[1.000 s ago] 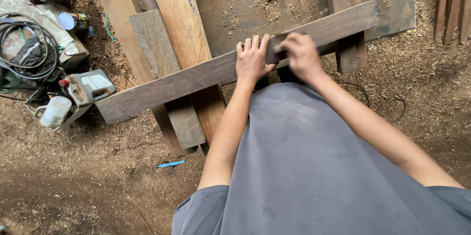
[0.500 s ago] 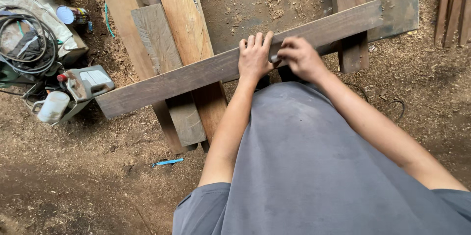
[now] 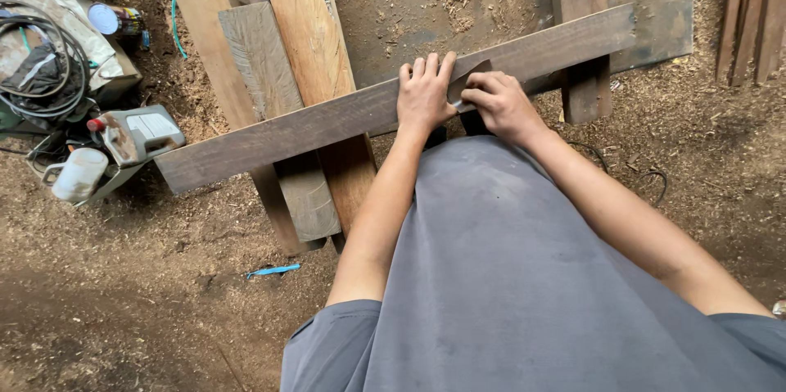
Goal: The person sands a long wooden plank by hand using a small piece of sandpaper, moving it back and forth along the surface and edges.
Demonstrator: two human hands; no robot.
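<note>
Lying across a stack of three lighter boards (image 3: 295, 40), one long dark plank (image 3: 327, 126) runs lengthwise from lower left to upper right (its high end toward the dusty metal sheet (image 3: 458, 7)). Two hands meet at the plank's middle: the left hand (image 3: 426, 97) flat on it, fingers together; the right hand (image 3: 501, 104) just beside, fingers curled, pinching a small dark block (image 3: 467, 81) against the plank. Left of the plank's low end sit one white jug (image 3: 78, 175) and one cable coil (image 3: 41, 56).

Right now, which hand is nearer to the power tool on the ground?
Left. The left hand lies flat on the long plank, on the side toward the power tool. The right hand is beyond it, farther away.
</note>
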